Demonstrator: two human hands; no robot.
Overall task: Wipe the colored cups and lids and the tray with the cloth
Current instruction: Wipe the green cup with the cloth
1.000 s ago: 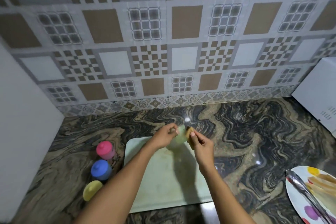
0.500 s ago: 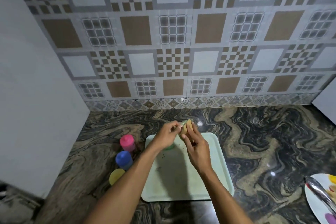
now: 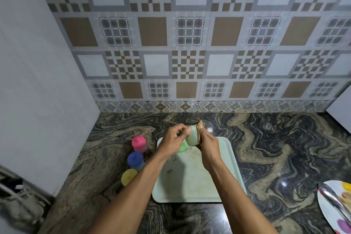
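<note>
My left hand (image 3: 173, 138) grips a pale green cup (image 3: 192, 136) by its rim, held tilted above the far end of the pale green tray (image 3: 218, 184). My right hand (image 3: 208, 144) presses a tan cloth (image 3: 199, 125) against the cup's right side. A bright green lid (image 3: 182, 147) lies on the tray just under my left hand, partly hidden. Left of the tray, in a row on the counter, stand a pink-lidded cup (image 3: 139, 144), a blue-lidded cup (image 3: 135, 160) and a yellow one (image 3: 128, 176). The tray bears a few dark specks.
A white plate (image 3: 330, 213) with metal tongs (image 3: 335, 202) and colored pieces sits at the lower right edge. A white appliance side (image 3: 38, 100) rises on the left, another white box (image 3: 340, 108) at far right. Tiled wall stands behind the marble counter (image 3: 275, 148).
The view has shifted left and pulled back. My hands have turned the cup, so its pale side faces me, with the cloth on its right side.
</note>
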